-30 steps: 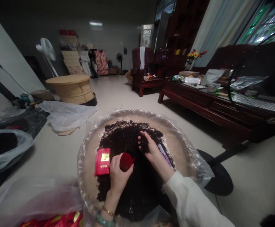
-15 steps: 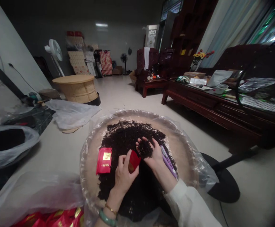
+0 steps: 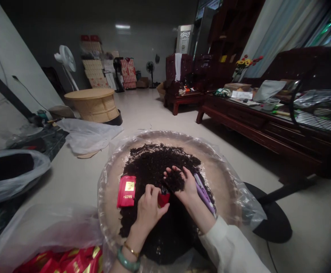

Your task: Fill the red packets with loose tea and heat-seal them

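My left hand [image 3: 149, 207] grips a small red packet [image 3: 163, 199] whose dark mouth faces upward. Beside it my right hand [image 3: 190, 185] is cupped palm up around a heap of dark dried tea leaves [image 3: 174, 179], close to the packet's mouth. Below both hands more loose tea [image 3: 148, 161] is spread over a wide round tray [image 3: 225, 170] lined with clear plastic. A flat red packet [image 3: 127, 190] with a gold label lies on the tea left of my left hand. A purple handled tool [image 3: 204, 195], perhaps a hand sealer, lies right of my right wrist.
At lower left a clear plastic bag [image 3: 54, 223] holds several red packets [image 3: 65, 261]. Another lined container [image 3: 44, 167] with dark contents stands at left. A black stand base [image 3: 276, 223] is right of the tray. A long wooden table [image 3: 256, 125] stands beyond.
The red packet has tipped in my left hand, so its opening now shows beside the cupped right hand. My right hand still holds its tea and has hardly moved. The view has shifted slightly.
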Motion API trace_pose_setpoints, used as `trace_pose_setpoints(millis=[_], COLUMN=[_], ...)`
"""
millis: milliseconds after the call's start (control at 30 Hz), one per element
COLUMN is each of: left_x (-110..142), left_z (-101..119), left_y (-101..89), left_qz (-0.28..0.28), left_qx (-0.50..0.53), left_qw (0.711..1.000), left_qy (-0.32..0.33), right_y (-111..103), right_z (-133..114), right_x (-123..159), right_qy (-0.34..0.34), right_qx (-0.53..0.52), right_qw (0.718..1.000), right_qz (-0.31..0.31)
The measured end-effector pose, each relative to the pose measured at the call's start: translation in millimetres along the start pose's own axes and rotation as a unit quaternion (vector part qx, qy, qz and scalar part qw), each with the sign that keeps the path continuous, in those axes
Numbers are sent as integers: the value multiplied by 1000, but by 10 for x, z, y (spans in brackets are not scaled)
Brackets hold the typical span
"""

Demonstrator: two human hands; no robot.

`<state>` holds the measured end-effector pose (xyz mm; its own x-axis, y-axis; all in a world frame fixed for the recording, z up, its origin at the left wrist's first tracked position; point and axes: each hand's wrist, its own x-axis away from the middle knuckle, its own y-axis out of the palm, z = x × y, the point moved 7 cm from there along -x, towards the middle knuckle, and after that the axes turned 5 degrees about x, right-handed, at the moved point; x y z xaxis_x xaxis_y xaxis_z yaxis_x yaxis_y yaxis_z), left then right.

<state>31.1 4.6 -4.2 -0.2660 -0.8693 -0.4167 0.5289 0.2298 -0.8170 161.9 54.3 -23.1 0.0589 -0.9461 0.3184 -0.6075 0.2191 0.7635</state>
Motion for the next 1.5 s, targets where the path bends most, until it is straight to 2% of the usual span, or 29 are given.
trace_pose_setpoints(millis=[133, 333, 567, 700, 867, 967, 1033, 1067, 1100, 1200, 1233, 1300, 1333, 1400, 1500], left_x=[12, 21, 53, 80, 120, 135, 145, 152, 161, 193, 201, 212, 214, 207, 160], left_z=[19, 31, 25, 34, 36, 29, 20, 16, 13, 19, 24, 27, 21, -14, -133], left_y=[-6, 0, -22, -51, -109, -151, -182, -198, -211, -226, -219, -195, -181, -149, -66], left_qz=[7, 27, 38, 73, 150, 186, 206, 216, 225, 245, 246, 245, 244, 237, 195], left_qx=[-34, -29, -20, -13, 3, 15, 20, 22, 23, 26, 29, 47, 60, 87, 115], left_qw=[999, 999, 999, 997, 986, 979, 975, 973, 971, 965, 964, 962, 961, 962, 973], left_qy=[0, 9, 9, 31, 71, 83, 83, 83, 83, 95, 101, 110, 112, 104, 45], right_y=[97, 229, 370, 479, 618, 603, 611, 635, 669, 743, 741, 702, 675, 630, 598], right_z=[-1, 11, -29, -14, -34, -178, -274, -293, -281, -99, -25, 101, 138, 154, 55], right_x=[31, 114, 230, 352, 533, 600, 674, 724, 776, 888, 893, 848, 808, 728, 669], right_qy=[-31, -77, -125, -128, -179, -223, -258, -274, -285, -287, -281, -263, -257, -258, -283], right_qx=[17, 97, 234, 299, 416, 447, 506, 555, 613, 763, 795, 836, 846, 848, 814], right_qw=[999, 992, 960, 935, 858, 840, 804, 767, 717, 544, 497, 435, 420, 421, 480], right_qz=[-10, -24, -93, -144, -240, -211, -177, -169, -168, -198, -205, -209, -205, -191, -164])
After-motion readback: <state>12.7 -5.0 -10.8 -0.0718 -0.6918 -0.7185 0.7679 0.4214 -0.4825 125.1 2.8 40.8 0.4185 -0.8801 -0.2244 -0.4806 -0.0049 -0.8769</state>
